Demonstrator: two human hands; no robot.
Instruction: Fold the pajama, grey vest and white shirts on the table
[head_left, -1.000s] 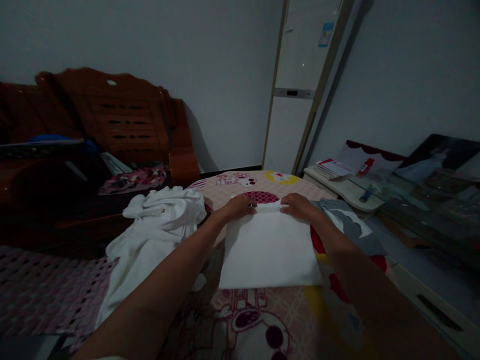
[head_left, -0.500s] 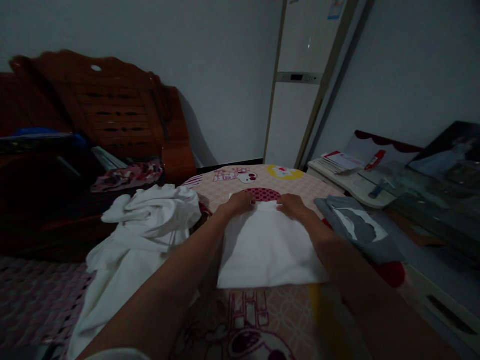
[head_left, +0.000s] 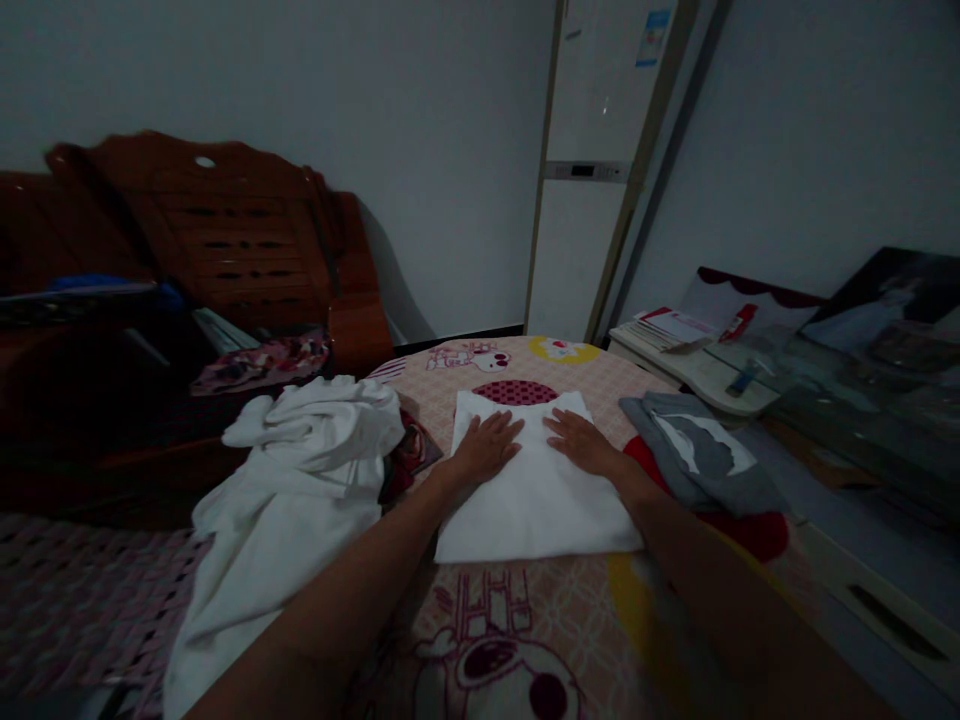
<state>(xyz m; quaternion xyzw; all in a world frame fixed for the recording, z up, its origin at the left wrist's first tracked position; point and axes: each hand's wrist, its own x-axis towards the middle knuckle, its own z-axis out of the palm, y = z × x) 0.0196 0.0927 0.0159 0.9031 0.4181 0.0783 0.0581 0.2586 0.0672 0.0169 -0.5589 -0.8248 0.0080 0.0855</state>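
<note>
A folded white garment (head_left: 536, 510) lies flat in front of me on a pink patterned cloth (head_left: 585, 620). My left hand (head_left: 487, 445) rests on its upper left part, palm down with the fingers stretched out. On the upper right part lies my right hand (head_left: 581, 440), also flat with its fingers spread. Both upper corners of the garment show beyond my fingertips. To the left is a crumpled heap of white cloth (head_left: 315, 460). A grey folded garment (head_left: 697, 450) with a white print lies to the right, on top of something red (head_left: 750, 535).
Dark patterned cloth (head_left: 412, 445) shows beside the white heap. A wooden bench (head_left: 232, 240) stands at the back left. To the right is a cabinet (head_left: 720, 375) with papers (head_left: 671, 325) and a glass top. A tall white unit (head_left: 574, 240) stands in the corner.
My hands have let go of the garment's far edge and moved slightly nearer, opening flat onto it. The far edge now lies spread out with its corners showing. The view has shifted slightly.
</note>
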